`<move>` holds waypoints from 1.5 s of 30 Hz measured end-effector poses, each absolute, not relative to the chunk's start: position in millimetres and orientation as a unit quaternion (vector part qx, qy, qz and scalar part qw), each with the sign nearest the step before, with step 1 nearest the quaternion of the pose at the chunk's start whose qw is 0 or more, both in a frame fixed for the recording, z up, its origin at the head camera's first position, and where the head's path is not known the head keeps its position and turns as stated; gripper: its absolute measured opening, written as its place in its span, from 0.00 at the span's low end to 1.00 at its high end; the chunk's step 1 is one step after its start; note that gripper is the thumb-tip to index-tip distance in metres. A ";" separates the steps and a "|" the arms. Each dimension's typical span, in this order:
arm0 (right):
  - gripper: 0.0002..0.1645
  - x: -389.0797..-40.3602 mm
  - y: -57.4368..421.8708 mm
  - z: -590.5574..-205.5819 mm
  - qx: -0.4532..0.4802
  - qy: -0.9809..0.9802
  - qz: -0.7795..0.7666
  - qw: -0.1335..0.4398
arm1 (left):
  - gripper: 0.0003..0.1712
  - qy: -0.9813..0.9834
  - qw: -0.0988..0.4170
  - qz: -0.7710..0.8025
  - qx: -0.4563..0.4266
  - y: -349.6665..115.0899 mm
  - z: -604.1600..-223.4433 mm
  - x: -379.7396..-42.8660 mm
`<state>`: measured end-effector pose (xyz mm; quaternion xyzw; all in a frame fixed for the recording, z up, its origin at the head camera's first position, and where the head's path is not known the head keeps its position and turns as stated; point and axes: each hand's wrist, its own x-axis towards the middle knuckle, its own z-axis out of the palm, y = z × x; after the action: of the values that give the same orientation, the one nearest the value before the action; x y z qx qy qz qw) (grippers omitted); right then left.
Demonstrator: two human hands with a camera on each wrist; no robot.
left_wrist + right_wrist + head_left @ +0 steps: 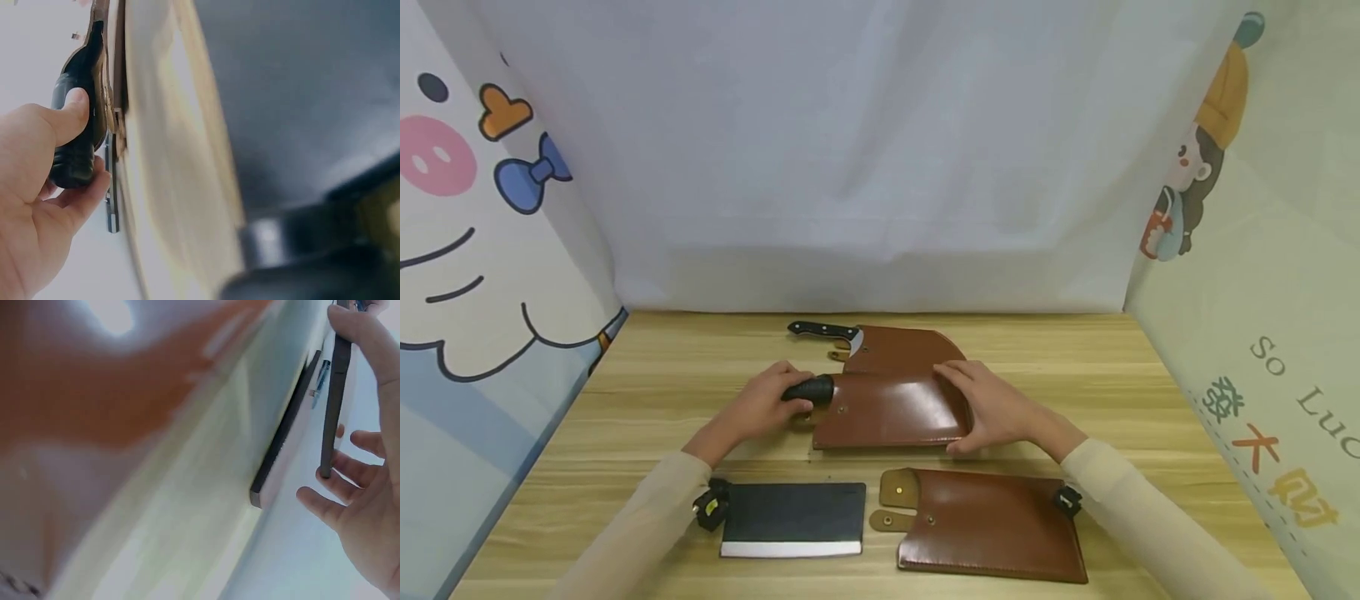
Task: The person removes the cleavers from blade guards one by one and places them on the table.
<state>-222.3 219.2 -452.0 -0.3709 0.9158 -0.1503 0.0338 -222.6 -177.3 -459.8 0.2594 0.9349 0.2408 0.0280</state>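
Note:
My left hand (765, 402) grips the black handle (811, 390) of a knife whose blade is hidden inside a brown leather sheath (887, 412). In the left wrist view, the thumb and fingers of that hand (44, 169) wrap round the handle. At the sheath's closed right end, my right hand (992, 404) holds its edge between thumb and fingers. The right wrist view shows this sheath edge-on (336, 406), raised above the table, with the right hand (369, 481) along it.
Behind lies another knife with a riveted black handle (823, 330), in a brown sheath (906, 346). Nearer me are a dark cleaver blade (793, 512) with a silver edge and a brown sheath (992, 525) with tan snap straps. Everything is on a wood-grain table (662, 367) with cloth walls.

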 end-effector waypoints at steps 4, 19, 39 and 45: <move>0.77 -221.4 220.6 -445.3 -0.375 0.917 -0.130 0.027 | 0.28 0.931 0.015 0.251 0.265 -176.5 -449.9 -221.3; 0.74 -209.4 231.5 -411.5 -0.394 0.908 -0.145 -0.012 | 0.30 0.920 -0.020 0.281 0.271 -170.9 -418.6 -211.8; 0.73 -195.8 237.1 -416.4 -0.384 0.905 -0.182 0.010 | 0.27 0.915 -0.092 0.280 0.274 -163.0 -426.0 -198.9; 0.74 -194.0 238.0 -415.1 -0.383 0.908 -0.171 0.018 | 0.26 0.918 -0.095 0.273 0.272 -162.4 -428.7 -196.7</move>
<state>-194.0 238.0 -415.1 -0.3829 0.9076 -0.1713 0.0182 -196.7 -162.4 -428.7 0.2718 0.9178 0.2734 -0.0951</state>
